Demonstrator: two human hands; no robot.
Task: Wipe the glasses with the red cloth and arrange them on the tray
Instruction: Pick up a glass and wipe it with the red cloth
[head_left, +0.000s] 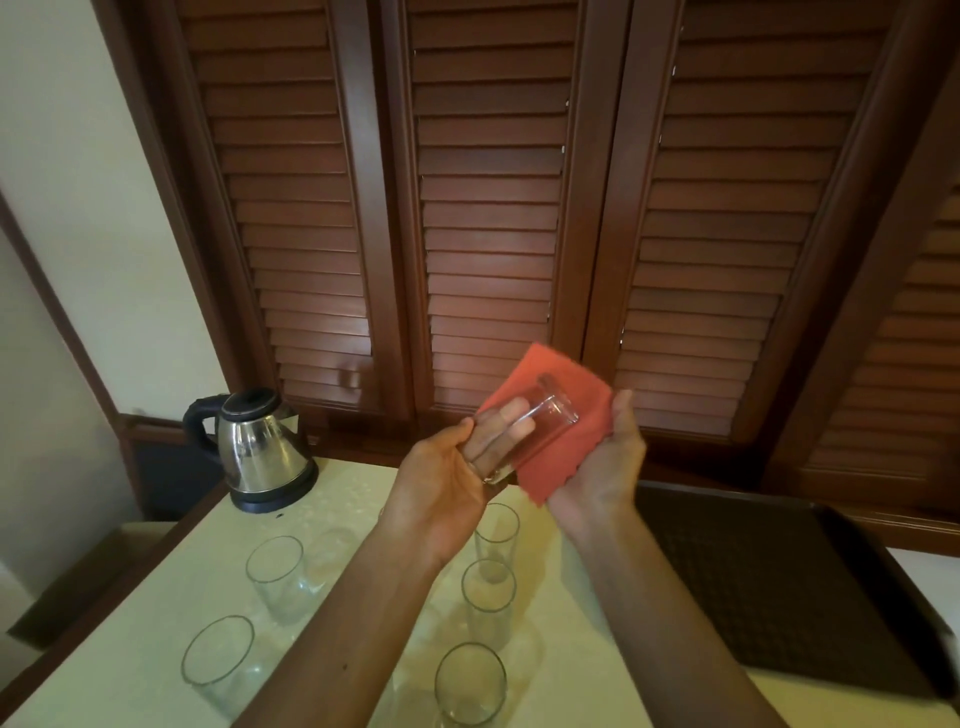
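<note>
My left hand (447, 478) grips a clear glass (540, 421), held tilted above the table with its base pointing up and to the right. Behind and under the glass lies the red cloth (582, 410), spread over the palm and fingers of my right hand (608, 462), which cups it against the glass. Several more clear glasses stand upright on the pale table, among them one glass (274, 574) on the left and one glass (470, 683) near the front. The dark tray (779, 582) lies at the right with nothing on its visible part.
A steel electric kettle (257, 449) with a black handle stands at the table's back left corner. Brown louvred doors (483, 208) fill the wall behind. The table (587, 670) ends at a dark wooden edge on the left.
</note>
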